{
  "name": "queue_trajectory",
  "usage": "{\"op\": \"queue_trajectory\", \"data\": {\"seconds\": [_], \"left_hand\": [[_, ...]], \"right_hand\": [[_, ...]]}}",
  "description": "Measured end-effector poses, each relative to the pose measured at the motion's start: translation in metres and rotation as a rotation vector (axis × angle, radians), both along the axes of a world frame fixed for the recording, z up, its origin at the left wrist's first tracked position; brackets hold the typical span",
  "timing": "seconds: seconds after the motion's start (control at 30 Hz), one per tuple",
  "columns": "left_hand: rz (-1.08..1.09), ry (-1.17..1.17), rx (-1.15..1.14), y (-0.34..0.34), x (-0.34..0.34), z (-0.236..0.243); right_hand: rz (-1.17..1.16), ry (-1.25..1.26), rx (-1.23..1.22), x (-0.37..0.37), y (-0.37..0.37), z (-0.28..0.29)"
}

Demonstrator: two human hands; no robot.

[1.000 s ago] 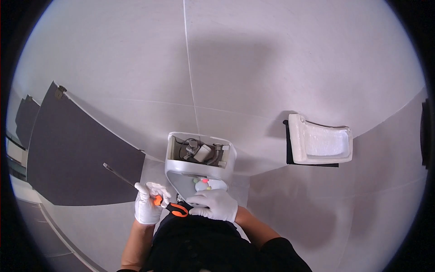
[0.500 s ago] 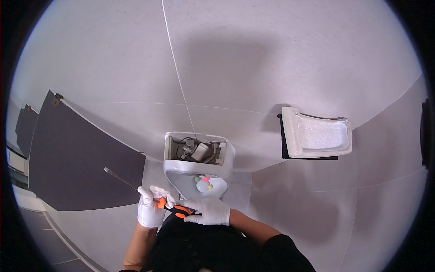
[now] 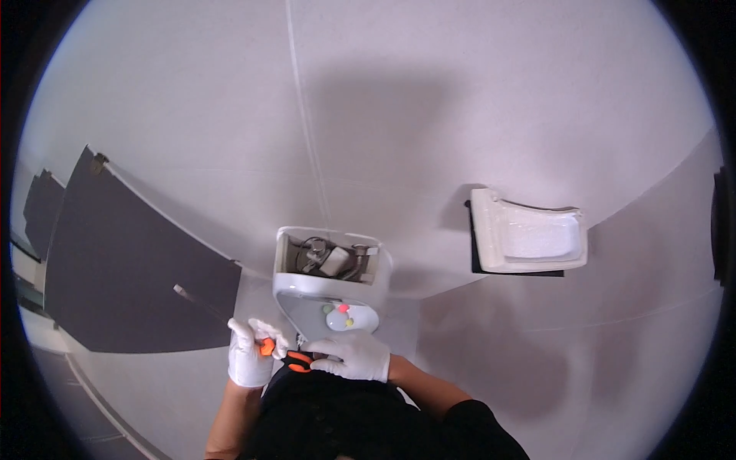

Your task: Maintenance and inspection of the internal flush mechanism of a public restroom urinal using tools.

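Observation:
My left hand (image 3: pixel 249 359), in a white glove, is closed around a screwdriver with its thumb sticking up. The tool's thin metal shaft (image 3: pixel 201 303) points out to the left, and a bit of orange shows in the palm. My gloved right hand (image 3: pixel 353 358) is closed on a black-and-orange handle (image 3: pixel 299 362) beside it. Fingers cover the stretch between, so I cannot tell whether it is all one tool. Just beyond the hands stands a white urinal (image 3: pixel 330 286). Its open top compartment shows a valve, hoses and a pale box (image 3: pixel 335 261).
Coloured balls (image 3: pixel 343 310) lie in the urinal bowl. To the right, an upturned white ceramic lid (image 3: pixel 491 257) rests on a black shelf (image 3: pixel 477 238) at the wall. A dark grey partition panel (image 3: pixel 142 268) stands on the left.
Both hands and the tool have shifted slightly left in the picture, and the whole view has moved a little. The shaft looks more blurred. Both hands keep their hold.

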State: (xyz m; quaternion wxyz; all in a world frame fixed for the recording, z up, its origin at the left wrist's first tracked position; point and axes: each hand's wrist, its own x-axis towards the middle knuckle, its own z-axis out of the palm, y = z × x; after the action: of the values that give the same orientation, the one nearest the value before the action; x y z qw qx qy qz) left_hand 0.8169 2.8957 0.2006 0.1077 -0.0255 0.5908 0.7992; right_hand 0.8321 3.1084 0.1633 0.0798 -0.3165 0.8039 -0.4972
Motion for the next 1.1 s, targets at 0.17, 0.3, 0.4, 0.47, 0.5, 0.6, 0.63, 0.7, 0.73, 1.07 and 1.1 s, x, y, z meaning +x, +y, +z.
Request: {"op": "queue_trajectory", "data": {"seconds": [0.17, 0.3, 0.4, 0.47, 0.5, 0.6, 0.63, 0.7, 0.73, 1.07, 1.1], "left_hand": [[-0.006, 0.056, -0.011, 0.001, 0.0, 0.0], [-0.001, 0.05, 0.045, 0.003, -0.002, -0.002], [-0.008, 0.08, 0.005, 0.003, -0.004, 0.002], [0.014, 0.085, 0.01, 0.013, -0.004, 0.008], [0.044, 0.089, 0.006, 0.016, -0.005, 0.01], [-0.001, 0.083, -0.017, 0.016, -0.008, 0.011], [-0.003, 0.063, -0.021, 0.017, -0.006, 0.013], [-0.024, 0.069, -0.04, 0.019, -0.007, 0.016], [-0.045, 0.078, -0.064, 0.018, -0.007, 0.017], [0.046, 0.023, -0.025, -0.003, -0.005, 0.011], [0.055, 0.022, -0.021, -0.005, -0.005, 0.011]], "right_hand": [[-0.162, 0.225, 0.12, -0.003, 0.025, 0.029], [-0.632, 0.743, 0.185, 0.007, 0.059, 0.087], [-0.967, 1.089, 0.312, 0.024, 0.091, 0.121], [-1.19, 1.158, 0.423, 0.022, 0.106, 0.131], [-1.277, 1.142, 0.479, 0.021, 0.114, 0.134], [-1.235, 1.042, 0.511, 0.006, 0.118, 0.148], [-1.229, 1.039, 0.509, 0.001, 0.118, 0.151], [-1.23, 0.961, 0.547, -0.008, 0.116, 0.152], [-1.218, 0.953, 0.533, -0.014, 0.115, 0.149], [-1.395, 0.941, 0.539, -0.03, 0.11, 0.138], [-1.393, 0.917, 0.544, -0.03, 0.11, 0.139]]}}
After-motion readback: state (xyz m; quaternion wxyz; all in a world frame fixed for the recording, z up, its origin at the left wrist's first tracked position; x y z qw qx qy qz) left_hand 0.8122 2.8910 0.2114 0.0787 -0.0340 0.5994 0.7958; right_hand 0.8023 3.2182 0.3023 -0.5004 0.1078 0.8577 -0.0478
